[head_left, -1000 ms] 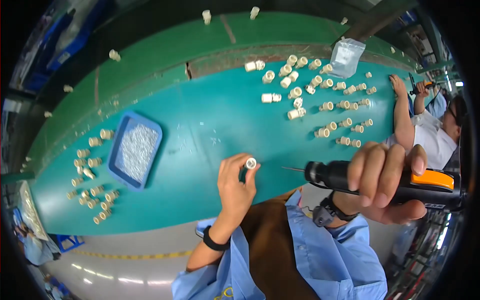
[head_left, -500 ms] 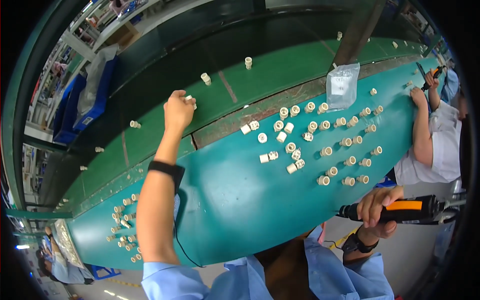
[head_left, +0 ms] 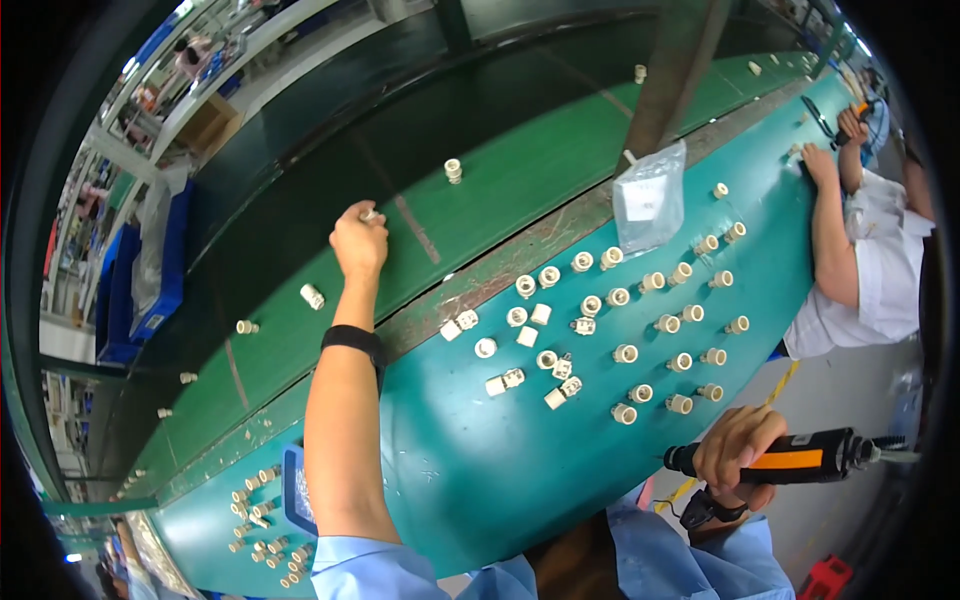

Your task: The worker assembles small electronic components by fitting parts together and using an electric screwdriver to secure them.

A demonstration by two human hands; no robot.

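Note:
Over the green belt (head_left: 540, 215), my left hand (head_left: 358, 243) has its fingers closed on a small cream cylindrical fitting (head_left: 370, 214), partly hidden by them. Another cream fitting (head_left: 312, 296) lies on its side on the belt, left of my wrist; one more (head_left: 454, 171) stands upright to the right. My right hand (head_left: 738, 455) grips a black electric screwdriver (head_left: 800, 458) with an orange stripe, held beyond the table's near edge with its narrow end to the left. Several similar fittings (head_left: 625, 354) stand or lie on the teal table (head_left: 470, 460) between my arms.
A clear plastic bag (head_left: 650, 205) hangs by a metal post (head_left: 675, 90). Beside my left forearm sits a blue tray (head_left: 294, 485), near more fittings (head_left: 268, 475). Blue bins (head_left: 165, 265) are at far left. At right, a co-worker in white (head_left: 870, 240) works at the same table.
My left hand has let go of one fitting, now lying on the belt, and taken hold of another farther right. The view has shifted. My right hand still holds the screwdriver.

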